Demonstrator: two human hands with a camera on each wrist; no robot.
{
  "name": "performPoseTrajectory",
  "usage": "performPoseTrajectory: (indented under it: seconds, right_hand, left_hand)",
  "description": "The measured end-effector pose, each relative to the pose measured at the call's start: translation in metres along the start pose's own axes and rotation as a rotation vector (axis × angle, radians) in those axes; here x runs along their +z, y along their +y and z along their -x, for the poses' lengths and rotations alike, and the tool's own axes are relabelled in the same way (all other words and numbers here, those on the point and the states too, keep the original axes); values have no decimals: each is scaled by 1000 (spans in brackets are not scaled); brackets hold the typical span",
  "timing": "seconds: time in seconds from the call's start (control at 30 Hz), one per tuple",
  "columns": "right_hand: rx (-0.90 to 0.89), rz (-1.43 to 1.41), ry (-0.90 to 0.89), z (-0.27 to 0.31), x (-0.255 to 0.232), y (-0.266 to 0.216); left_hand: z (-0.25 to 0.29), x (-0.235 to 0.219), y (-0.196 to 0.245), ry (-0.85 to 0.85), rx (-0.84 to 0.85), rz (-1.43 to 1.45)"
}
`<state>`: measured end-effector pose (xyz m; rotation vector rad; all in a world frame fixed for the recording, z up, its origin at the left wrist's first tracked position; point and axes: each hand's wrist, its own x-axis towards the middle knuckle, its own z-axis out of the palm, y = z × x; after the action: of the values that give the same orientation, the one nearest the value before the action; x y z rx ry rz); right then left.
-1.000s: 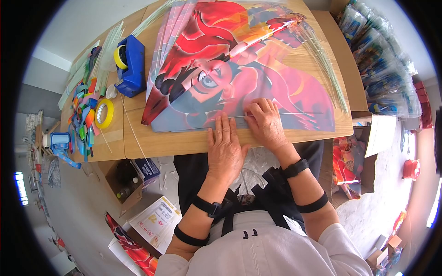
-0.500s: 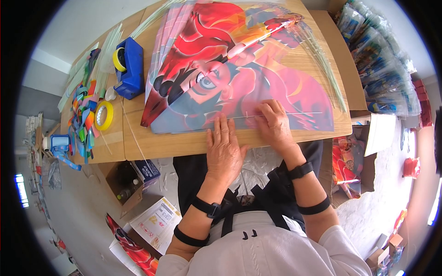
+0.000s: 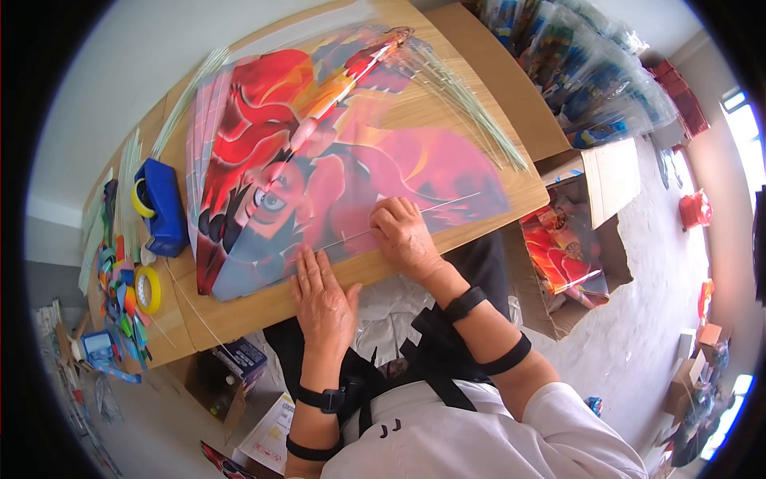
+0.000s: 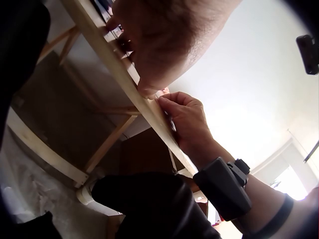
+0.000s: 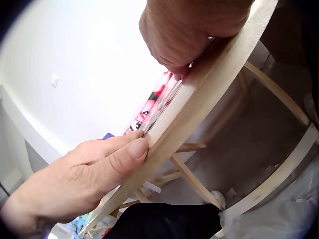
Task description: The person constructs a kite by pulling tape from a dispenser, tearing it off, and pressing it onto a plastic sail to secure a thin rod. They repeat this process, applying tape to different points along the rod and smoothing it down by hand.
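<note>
A thin pale rod lies across the lower part of a large printed kite sheet, red and orange with a cartoon face and one big eye, and the sheet is spread flat on the wooden counter, over most of its top. The right hand rests on the rod near its middle, the fingers bent and pressing down on it; whether they pinch the rod or only press it, I cannot tell. One end of the rod sticks out to the right past this hand toward the edge of the sheet. The left hand lies flat near the front edge of the counter, its fingers straight, close together and holding nothing, the tips on the lower border of the sheet near the other end of the rod. In the right wrist view the left thumb is laid against the edge of the counter. The two hands are near each other but apart. A bundle of thin pale sticks lies fanned on the counter beside the upper right corner of the sheet. To the left of the sheet stands a blue tape dispenser with a yellow roll, and further left lie a loose ring of yellow tape and a heap of coloured strips. Beyond the right end of the counter there is an open cardboard box with red printed sheets inside.
</note>
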<state>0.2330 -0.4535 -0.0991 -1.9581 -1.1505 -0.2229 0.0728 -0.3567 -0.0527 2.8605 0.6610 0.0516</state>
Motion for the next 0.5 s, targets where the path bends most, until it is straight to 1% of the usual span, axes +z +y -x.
performPoseTrajectory:
  seconds: [0.2,0.27,0.5]
  right_hand:
    - [23,10,-22,0,-2,1]
    - [35,16,-69,-2,-5,-1]
    - [31,15,-95,-5,-7,1]
  left_hand:
    - [0,1,0,-12,-1,-23]
    - [0,1,0,-10,-3,-32]
    - [0,1,1,-15,-12,-29]
